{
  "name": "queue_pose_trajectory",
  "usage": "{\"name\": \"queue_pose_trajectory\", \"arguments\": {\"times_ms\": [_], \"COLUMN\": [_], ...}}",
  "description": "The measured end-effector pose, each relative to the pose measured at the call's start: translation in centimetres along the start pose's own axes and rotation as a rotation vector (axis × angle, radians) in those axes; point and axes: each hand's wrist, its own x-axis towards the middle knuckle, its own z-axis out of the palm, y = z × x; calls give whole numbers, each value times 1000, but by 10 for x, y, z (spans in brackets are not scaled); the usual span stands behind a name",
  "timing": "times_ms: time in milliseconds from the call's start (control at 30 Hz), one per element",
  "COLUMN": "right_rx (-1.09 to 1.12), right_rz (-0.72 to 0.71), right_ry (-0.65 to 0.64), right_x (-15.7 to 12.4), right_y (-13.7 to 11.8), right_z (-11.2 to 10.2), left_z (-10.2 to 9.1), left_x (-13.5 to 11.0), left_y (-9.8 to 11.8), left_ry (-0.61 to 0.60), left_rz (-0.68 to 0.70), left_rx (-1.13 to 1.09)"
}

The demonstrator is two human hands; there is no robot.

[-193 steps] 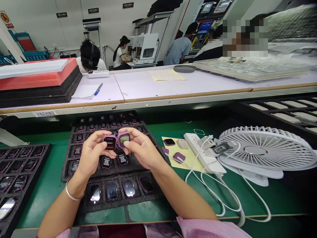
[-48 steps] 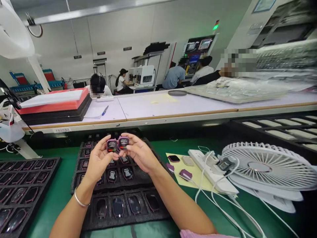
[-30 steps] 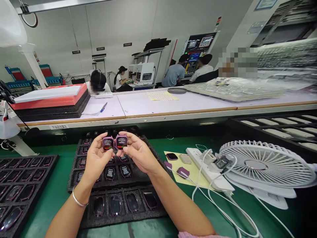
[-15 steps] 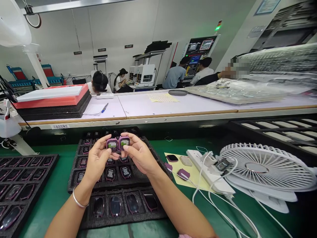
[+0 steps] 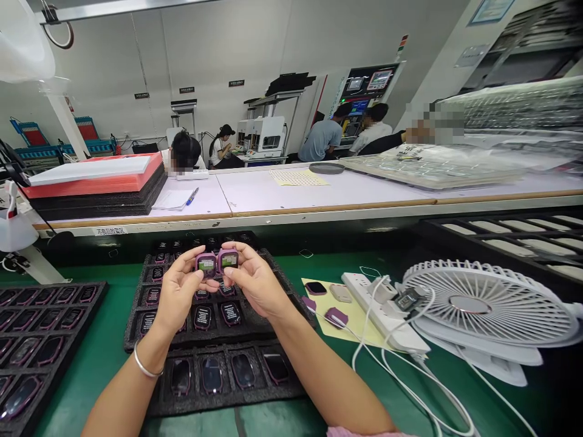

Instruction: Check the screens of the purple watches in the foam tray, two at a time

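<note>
My left hand grips a purple smartwatch case between thumb and fingers, its lit screen facing me. A second purple smartwatch case is pinched in my right hand, also with its screen lit. Both watches are held side by side, nearly touching, above a black foam tray. In that tray sit several purple watches, some showing white text, such as the watch. Closer to me, a second foam tray holds watches with dark screens.
Another foam tray of watches lies at the left. At right, a yellow sheet bears small watch parts, beside a white power strip, loose cables and a white fan. A raised shelf spans the back; co-workers sit beyond.
My right thumb has shifted slightly left and down, toward the lower edge of its watch, uncovering more of the screen. The rest is nearly still.
</note>
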Motion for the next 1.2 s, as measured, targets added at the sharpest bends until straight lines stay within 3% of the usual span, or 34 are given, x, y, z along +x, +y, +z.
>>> {"name": "queue_pose_trajectory", "arguments": {"times_ms": [233,367,533,667,933,1200], "right_rx": [27,84,25,-17,-106,-109], "right_rz": [10,-25,-173,-260,-344,-357], "right_ry": [-5,-78,-104,-177,-264,-288], "right_x": [8,46,101,126,134,136], "right_y": [-6,-28,-68,-92,-112,-113], "right_z": [2,3,5,6,9,9], "left_z": [0,2,11,20,29,29], "left_x": [11,48,104,128,141,142], "left_y": [11,33,60,72,82,85], "left_ry": [-16,-61,-117,-120,-73,-48], "left_rz": [-5,42,219,341,481,510], "left_rx": [-28,-42,-19,-15,-16,2]}}
